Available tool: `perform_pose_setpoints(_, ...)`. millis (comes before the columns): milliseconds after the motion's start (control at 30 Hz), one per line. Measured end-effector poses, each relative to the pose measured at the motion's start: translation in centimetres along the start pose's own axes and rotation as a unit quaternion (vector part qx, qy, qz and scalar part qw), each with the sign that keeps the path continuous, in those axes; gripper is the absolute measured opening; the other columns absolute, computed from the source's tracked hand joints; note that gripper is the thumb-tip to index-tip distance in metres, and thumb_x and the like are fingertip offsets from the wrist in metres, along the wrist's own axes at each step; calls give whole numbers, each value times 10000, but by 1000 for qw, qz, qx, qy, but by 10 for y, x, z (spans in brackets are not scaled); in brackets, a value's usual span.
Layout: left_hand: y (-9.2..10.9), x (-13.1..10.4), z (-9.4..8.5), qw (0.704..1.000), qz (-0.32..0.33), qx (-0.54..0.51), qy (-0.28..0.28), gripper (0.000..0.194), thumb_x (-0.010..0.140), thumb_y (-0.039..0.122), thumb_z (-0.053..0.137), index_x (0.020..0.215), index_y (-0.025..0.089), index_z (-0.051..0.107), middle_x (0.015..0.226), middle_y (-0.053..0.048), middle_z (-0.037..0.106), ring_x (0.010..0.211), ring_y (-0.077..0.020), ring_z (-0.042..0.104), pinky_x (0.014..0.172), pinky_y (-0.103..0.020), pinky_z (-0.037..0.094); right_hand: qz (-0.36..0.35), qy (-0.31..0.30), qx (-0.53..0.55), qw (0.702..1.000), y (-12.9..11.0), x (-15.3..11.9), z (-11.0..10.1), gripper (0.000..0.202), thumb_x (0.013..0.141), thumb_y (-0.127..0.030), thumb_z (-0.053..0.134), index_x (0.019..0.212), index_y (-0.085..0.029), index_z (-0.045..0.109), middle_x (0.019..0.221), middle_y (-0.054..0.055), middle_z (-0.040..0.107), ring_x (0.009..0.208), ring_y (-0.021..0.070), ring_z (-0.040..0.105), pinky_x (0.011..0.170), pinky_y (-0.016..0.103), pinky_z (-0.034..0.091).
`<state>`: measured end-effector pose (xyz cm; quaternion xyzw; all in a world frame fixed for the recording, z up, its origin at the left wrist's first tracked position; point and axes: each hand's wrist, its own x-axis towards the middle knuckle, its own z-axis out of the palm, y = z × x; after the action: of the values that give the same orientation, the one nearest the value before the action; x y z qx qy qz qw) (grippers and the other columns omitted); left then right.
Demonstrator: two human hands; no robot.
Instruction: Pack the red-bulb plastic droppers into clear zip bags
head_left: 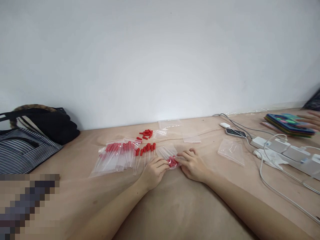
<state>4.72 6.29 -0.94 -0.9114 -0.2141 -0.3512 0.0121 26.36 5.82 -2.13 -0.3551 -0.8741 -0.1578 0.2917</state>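
Note:
A small clear zip bag [166, 151] with red-bulbed droppers [172, 161] in it lies on the table between my hands. My left hand [155, 170] grips its near left edge, fingers closed. On the other side, my right hand [192, 165] has its fingers closed at the bag's right edge, by the red bulbs. Left of my left hand lie several loose droppers [147, 149] with red bulbs and clear tubes. Beyond them is a small heap of red rubber bulbs [146, 133], beside clear tubes [160, 134]. Several filled bags [113, 158] overlap farther left.
Flat clear bags [231, 151] lie to the right and near the wall. A power strip [287, 150] with white cables and a small device [235, 133] sit at right. Another person's hand [311, 120] touches a colourful stack [287, 125]. Bags [42, 126] stand at left.

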Motion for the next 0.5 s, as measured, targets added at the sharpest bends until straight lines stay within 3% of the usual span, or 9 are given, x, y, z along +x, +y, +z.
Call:
perform_pose_setpoints(100,1,0,0,1000,-7,-7,-12,200,878,110,415,832,172,599,846,-45,658,819,-177,576,741,-328,480,2,9,-13,1000,3,-1,0,305,755,-147,516,1039,-236,589,949,53,614,859,184,511,792,356,293)
perform_pose_setpoints(233,1,-1,1,999,-31,-9,-12,197,889,125,390,864,167,581,864,-62,646,805,-176,593,728,-324,489,-54,5,8,998,5,-1,1,288,823,-131,442,1079,-198,556,948,65,609,823,147,523,741,294,338)
perform_pose_setpoints(433,0,-1,3,999,-34,-22,-15,202,891,96,350,871,171,535,878,-54,630,834,-167,591,738,-282,491,-93,28,-35,995,5,1,4,167,833,-162,429,750,-173,573,755,36,593,662,127,493,699,292,337)
perform_pose_setpoints(500,0,-1,2,999,-37,-23,-16,207,892,95,339,866,172,529,885,-58,617,837,-165,583,740,-279,489,-87,33,-37,995,4,2,4,171,832,-164,433,718,-172,560,736,31,587,664,126,490,694,290,332)
